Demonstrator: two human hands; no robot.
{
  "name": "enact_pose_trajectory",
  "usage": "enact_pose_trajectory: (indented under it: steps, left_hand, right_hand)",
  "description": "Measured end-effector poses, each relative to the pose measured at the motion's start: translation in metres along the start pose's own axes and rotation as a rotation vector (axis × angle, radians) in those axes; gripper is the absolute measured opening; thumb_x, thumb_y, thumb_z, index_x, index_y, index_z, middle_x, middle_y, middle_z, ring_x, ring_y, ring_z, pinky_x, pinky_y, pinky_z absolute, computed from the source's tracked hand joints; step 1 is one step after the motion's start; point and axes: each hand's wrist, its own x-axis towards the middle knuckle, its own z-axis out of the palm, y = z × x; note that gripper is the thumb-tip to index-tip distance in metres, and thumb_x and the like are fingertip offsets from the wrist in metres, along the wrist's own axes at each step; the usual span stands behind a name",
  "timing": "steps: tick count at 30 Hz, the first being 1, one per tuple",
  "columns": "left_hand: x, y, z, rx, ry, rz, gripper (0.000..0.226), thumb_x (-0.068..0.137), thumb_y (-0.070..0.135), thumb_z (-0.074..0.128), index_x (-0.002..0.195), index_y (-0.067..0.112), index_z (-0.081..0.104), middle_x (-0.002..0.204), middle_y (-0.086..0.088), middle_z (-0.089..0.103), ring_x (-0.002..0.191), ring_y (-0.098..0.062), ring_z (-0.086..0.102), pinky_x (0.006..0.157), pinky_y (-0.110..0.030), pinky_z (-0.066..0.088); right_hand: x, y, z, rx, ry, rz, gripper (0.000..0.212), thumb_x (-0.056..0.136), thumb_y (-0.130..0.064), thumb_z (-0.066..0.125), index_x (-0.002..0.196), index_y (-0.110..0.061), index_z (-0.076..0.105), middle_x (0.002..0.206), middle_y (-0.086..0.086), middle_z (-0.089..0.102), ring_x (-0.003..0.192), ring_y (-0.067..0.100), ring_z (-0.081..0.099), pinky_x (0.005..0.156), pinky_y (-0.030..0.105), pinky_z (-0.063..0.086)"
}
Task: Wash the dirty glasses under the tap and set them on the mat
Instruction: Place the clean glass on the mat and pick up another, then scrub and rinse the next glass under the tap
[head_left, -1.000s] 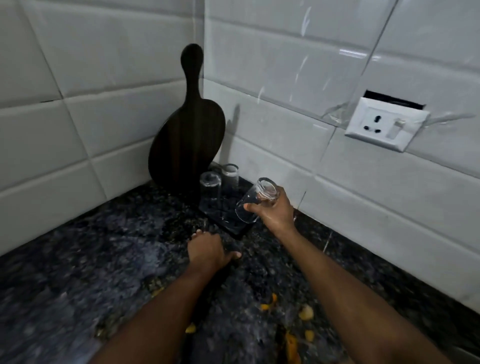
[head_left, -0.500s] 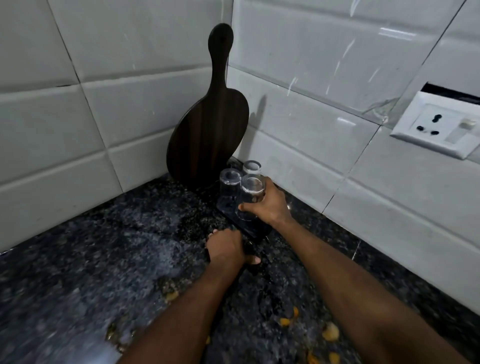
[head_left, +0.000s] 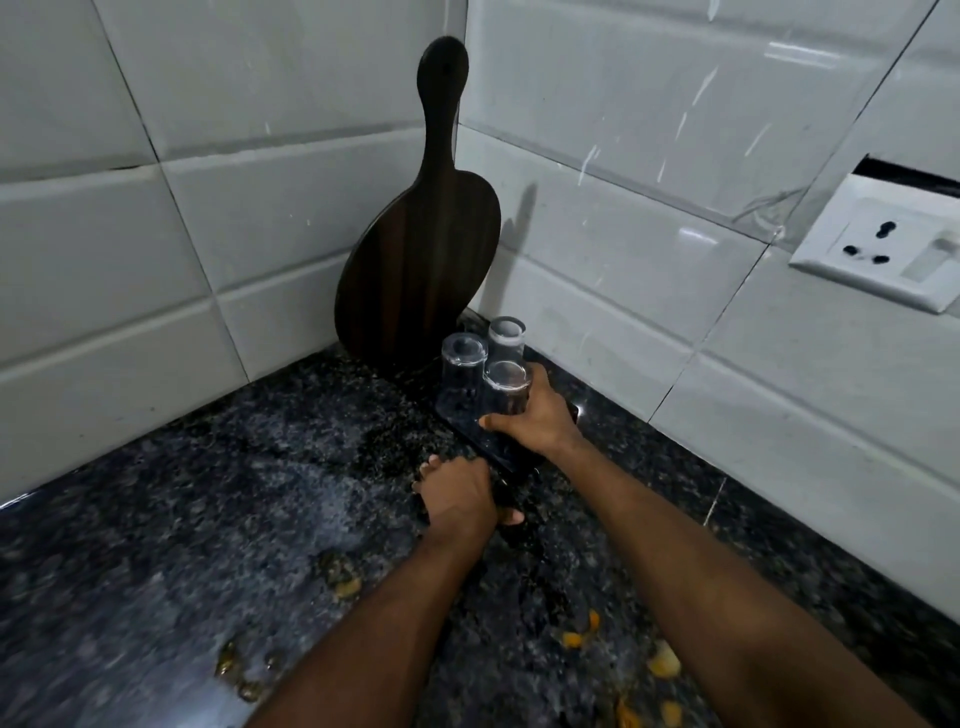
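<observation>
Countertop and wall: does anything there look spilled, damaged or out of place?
Yes. Orange-yellow food scraps lie scattered on the dark countertop near the forearms. On the right wall, the socket plate shows a dark gap above it, as if not seated flush. The glasses on the mat look orderly.

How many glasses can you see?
3, all on the mat: back glass by the wall, left glass near the wooden board, front glass held by the right hand. None looks hidden.

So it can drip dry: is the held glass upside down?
Upside down, it seems: the clear drinking glass in the right hand shows its thick base on top.
</observation>
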Motion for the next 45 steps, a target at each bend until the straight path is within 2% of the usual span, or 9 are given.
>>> enact_pose_trajectory:
  steps: [4, 8, 11, 17, 22, 28, 32, 39, 45]
  left_hand:
    - [-0.030, 0.013, -0.005, -0.065, -0.005, -0.036, 0.070, 0.085, 0.058, 0.065, 0.138, 0.014, 0.050, 0.150, -0.021, 0.042, 0.139, -0.041, 0.038, 0.109, -0.051, 0.038]
    - [-0.087, 0.044, -0.012, -0.327, 0.212, 0.111, 0.030, 0.093, 0.038, 0.050, 0.107, 0.016, 0.064, 0.112, -0.014, 0.067, 0.104, -0.036, 0.064, 0.081, -0.039, 0.051]
    - [-0.132, 0.068, -0.014, -0.352, 0.094, 0.266, 0.033, 0.090, 0.047, 0.056, 0.089, 0.017, 0.068, 0.093, -0.011, 0.069, 0.092, -0.033, 0.066, 0.069, -0.035, 0.049]
    - [-0.194, 0.084, 0.002, -0.209, -0.197, 0.480, 0.057, 0.086, 0.067, 0.056, 0.069, 0.014, 0.067, 0.065, -0.003, 0.071, 0.063, -0.020, 0.067, 0.062, -0.037, 0.054]
    - [-0.239, 0.094, 0.019, -0.225, -0.317, 0.498, 0.060, 0.093, 0.060, 0.053, 0.070, 0.009, 0.075, 0.063, -0.003, 0.074, 0.051, -0.011, 0.068, 0.066, -0.030, 0.059]
    - [-0.256, 0.111, 0.047, -0.108, -0.032, 0.491, 0.035, 0.089, 0.028, 0.053, 0.058, 0.012, 0.055, 0.063, -0.014, 0.067, 0.063, -0.030, 0.067, 0.052, -0.037, 0.048]
    - [-0.271, 0.132, 0.046, -0.093, 0.029, 0.549, 0.038, 0.090, 0.029, 0.055, 0.062, 0.004, 0.060, 0.065, -0.016, 0.067, 0.062, -0.030, 0.064, 0.053, -0.035, 0.045]
    - [-0.308, 0.228, 0.055, -0.161, 0.010, 0.809, 0.049, 0.091, 0.039, 0.053, 0.054, 0.008, 0.049, 0.055, -0.010, 0.059, 0.057, -0.029, 0.059, 0.052, -0.034, 0.039]
    - [-0.334, 0.340, 0.064, -0.492, -0.456, 0.738, 0.045, 0.100, 0.039, 0.044, 0.089, 0.003, 0.069, 0.075, -0.012, 0.072, 0.061, -0.026, 0.067, 0.050, -0.026, 0.051]
  right_hand:
    - [-0.022, -0.002, -0.023, 0.028, -0.126, 0.119, 0.100, 0.082, -0.044, 0.075, 0.152, -0.017, 0.008, 0.149, 0.010, 0.041, 0.132, 0.029, 0.046, 0.095, 0.028, 0.038]
    - [-0.076, 0.017, -0.071, 0.018, -0.111, 0.077, 0.046, 0.090, -0.054, 0.060, 0.124, -0.024, 0.056, 0.128, 0.000, 0.060, 0.119, 0.021, 0.057, 0.098, 0.035, 0.046]
    - [-0.143, 0.044, -0.109, 0.130, -0.065, 0.072, 0.024, 0.098, -0.041, 0.054, 0.107, -0.022, 0.066, 0.115, -0.004, 0.066, 0.107, 0.012, 0.061, 0.092, 0.026, 0.046]
    - [-0.264, 0.100, -0.135, 0.239, -0.203, 0.154, 0.036, 0.106, -0.026, 0.036, 0.120, -0.003, 0.060, 0.117, 0.013, 0.066, 0.081, -0.007, 0.064, 0.064, 0.004, 0.044]
    - [-0.325, 0.122, -0.125, 0.363, -0.162, 0.182, 0.046, 0.102, -0.043, 0.033, 0.117, -0.013, 0.066, 0.115, 0.001, 0.069, 0.102, 0.003, 0.065, 0.092, 0.019, 0.051]
    - [-0.363, 0.138, -0.115, 0.557, -0.147, 0.073, 0.030, 0.098, -0.032, 0.046, 0.123, -0.020, 0.058, 0.121, -0.009, 0.061, 0.103, -0.009, 0.061, 0.083, 0.011, 0.048]
    - [-0.383, 0.156, -0.135, 0.487, -0.171, -0.040, 0.061, 0.079, -0.012, 0.064, 0.136, -0.027, 0.046, 0.137, -0.007, 0.054, 0.125, 0.006, 0.053, 0.097, 0.023, 0.048]
    - [-0.439, 0.189, -0.191, 0.433, 0.296, -0.077, 0.074, 0.056, -0.011, 0.072, 0.125, -0.026, 0.050, 0.117, -0.009, 0.064, 0.106, -0.002, 0.062, 0.084, 0.014, 0.048]
    - [-0.490, 0.237, -0.247, 0.517, 0.834, 0.144, 0.065, 0.061, -0.004, 0.083, 0.118, -0.019, 0.055, 0.102, -0.009, 0.067, 0.087, -0.008, 0.064, 0.077, 0.014, 0.048]
